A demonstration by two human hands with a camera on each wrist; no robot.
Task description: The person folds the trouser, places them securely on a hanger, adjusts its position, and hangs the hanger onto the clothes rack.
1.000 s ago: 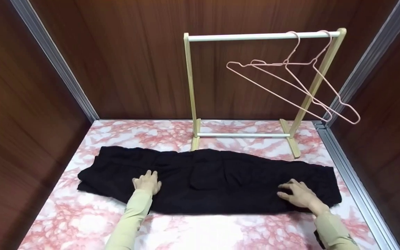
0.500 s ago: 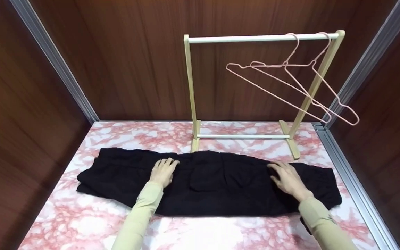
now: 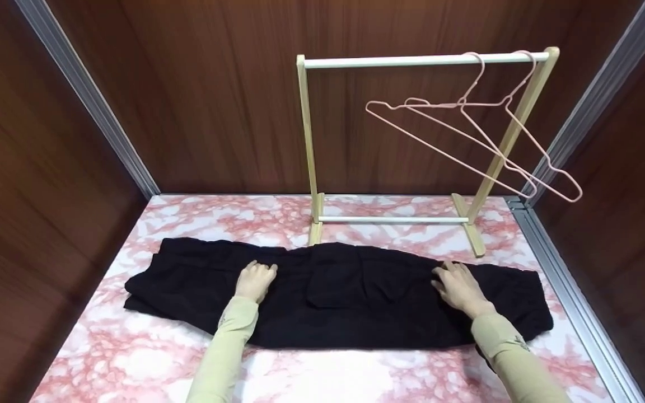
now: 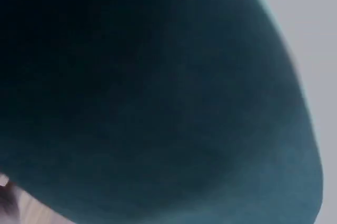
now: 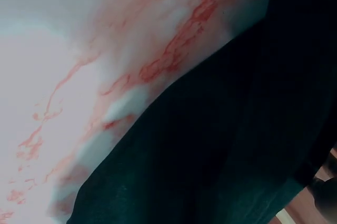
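A pair of black cargo trousers [image 3: 333, 324] lies lengthwise across the table, with a flap pocket [image 3: 333, 280] near the middle. My left hand [image 3: 255, 281] is on the left half of the trousers. Its fingers are curled into the cloth, and their tips are hidden. On the right half, my right hand [image 3: 458, 286] has its fingers bent down onto the cloth. Whether it pinches the fabric does not show. Dark cloth [image 4: 158, 103] fills most of the left wrist view. In the right wrist view, the trousers [image 5: 195, 145] lie beside the marbled tabletop.
Behind the trousers stands a wooden garment rack [image 3: 308, 140] with a white top rail [image 3: 384, 61]. Two pink hangers [image 3: 434, 147] hang at its right end. Wood-grain walls [image 3: 227, 101] enclose the pink-and-white marbled table [image 3: 143, 358] at the back and both sides.
Both hands have moved away from me over the trousers and inward. In the last half second the left hand has drawn back slightly and its fingers have curled. The trousers lie nearly unchanged.
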